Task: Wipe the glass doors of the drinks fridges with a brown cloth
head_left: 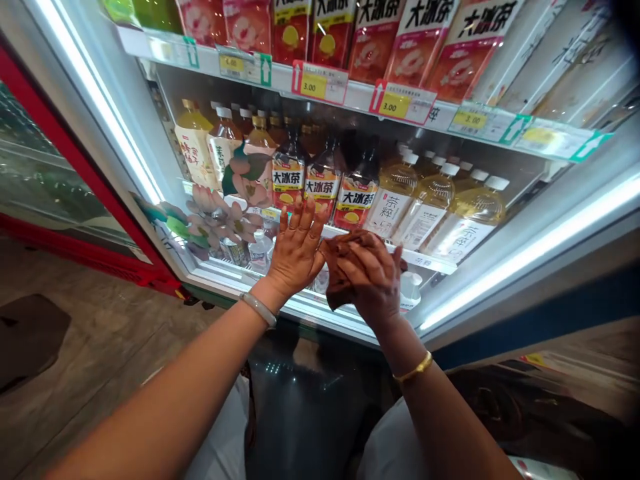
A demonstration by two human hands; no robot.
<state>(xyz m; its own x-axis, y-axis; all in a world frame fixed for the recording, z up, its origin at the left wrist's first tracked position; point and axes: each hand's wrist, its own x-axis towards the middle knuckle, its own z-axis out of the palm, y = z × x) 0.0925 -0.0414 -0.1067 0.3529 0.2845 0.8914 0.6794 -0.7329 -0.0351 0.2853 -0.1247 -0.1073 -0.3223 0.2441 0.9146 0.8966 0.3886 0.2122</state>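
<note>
My left hand (299, 247) lies with its fingers stretched out, up against the glass door (300, 320) of a drinks cooler. A pale bangle (259, 310) is on that wrist. Close to its right, my right hand (373, 280) is closed on a crumpled brown cloth (340, 277), pressed toward the same glass. That wrist wears a gold bracelet (414, 368). Behind the hands, on the middle shelf, stand dark tea bottles (323, 180) with yellow and red labels. The hands partly cover the lower shelf and its small clear bottles (259, 250).
Pink flower decals (227, 217) sit on the glass at left. Pale tea bottles (430, 200) stand at right, and red cartons (373, 43) fill the upper shelf above price tags (320, 83). A red-framed cooler (75, 247) is at far left, beside the concrete floor (115, 347).
</note>
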